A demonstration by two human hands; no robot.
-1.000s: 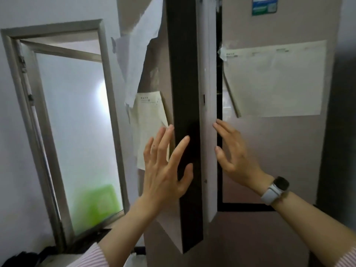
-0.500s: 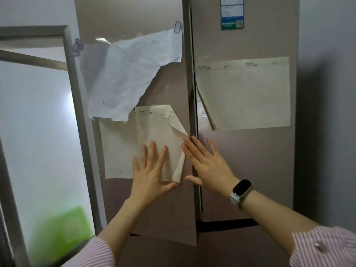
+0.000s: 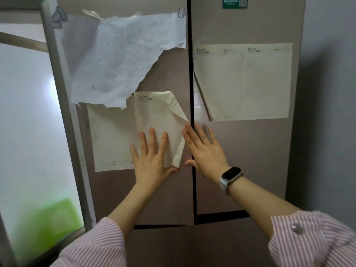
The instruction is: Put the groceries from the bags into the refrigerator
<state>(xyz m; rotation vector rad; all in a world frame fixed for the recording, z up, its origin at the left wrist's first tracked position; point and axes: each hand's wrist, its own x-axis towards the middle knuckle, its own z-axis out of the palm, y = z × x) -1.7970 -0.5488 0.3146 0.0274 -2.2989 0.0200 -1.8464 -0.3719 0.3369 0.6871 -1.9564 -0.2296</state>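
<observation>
A person's left hand (image 3: 152,160) lies flat, fingers straight, on a folded paper (image 3: 158,120) taped to the refrigerator (image 3: 240,151)'s left door; the right hand (image 3: 204,149), equally flat, presses across the centre seam. Both grips hold nothing; both doors sit flush.

Non-task stuff: torn white sheet (image 3: 123,60) clipped up top by a paper clip (image 3: 181,12), hanging over a cream printed sheet (image 3: 113,139) with a second cream sheet (image 3: 159,120) folded over at its right edge. Larger cream sheet (image 3: 248,81) to the right, left edge peeling. Green-blue sticker (image 3: 234,2) above it. Metal-framed frosted window (image 3: 28,120) at left, blurry green patch (image 3: 48,224) behind it. Grey wall (image 3: 331,93) at right.
</observation>
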